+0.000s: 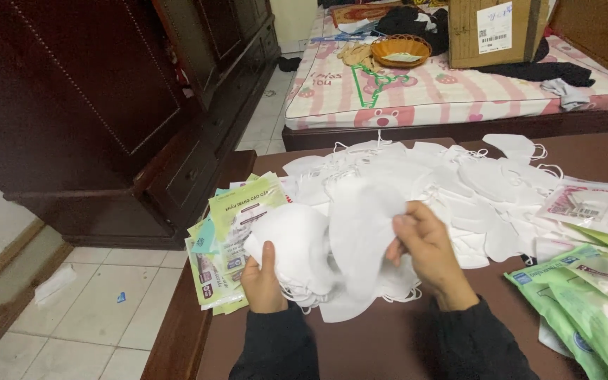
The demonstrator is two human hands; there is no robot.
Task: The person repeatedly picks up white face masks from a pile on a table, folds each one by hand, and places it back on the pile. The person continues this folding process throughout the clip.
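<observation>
Left hand, lower centre of the frame: fingers closed around a stack of face masks, thumb pointing up along the front of the stack, the remaining fingers hidden behind it. The stack stands above the hand and leans slightly to the right.

Right hand, just right of centre: fingertips pinched on the right edge of a single mask, which hangs between the two hands and overlaps the stack. The thumb lies behind the fabric and cannot be seen.

Appearance of the masks: white, soft, folded flat with a curved outline; thin white ear loops dangle beneath the stack.

Location: both items are held just above the brown table. Behind them, centre to upper right, lies a loose pile of masks. Green packets lie at the left table edge, touching the stack's left side; more green packets at lower right
</observation>
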